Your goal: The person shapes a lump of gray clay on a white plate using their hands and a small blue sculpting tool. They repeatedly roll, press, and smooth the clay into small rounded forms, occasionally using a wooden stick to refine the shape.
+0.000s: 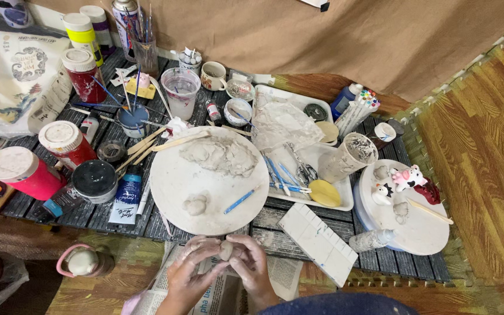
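Both of my hands meet at the bottom centre over newspaper. My left hand [189, 273] and my right hand [251, 265] pinch a small grey ball of clay [226, 250] between their fingertips. Just above them lies a round white board [173, 175]. It carries a large lump of grey clay [220, 155], a small clay lump [196, 205] and a blue tool [241, 201].
Paint jars [65, 142] and a black pot [94, 179] stand left. A white tray [335, 153] holds tools and a yellow sponge [325, 192]. A second round board [424, 227] at right bears small painted figures [406, 177]. A white ridged palette [319, 242] lies near my right hand.
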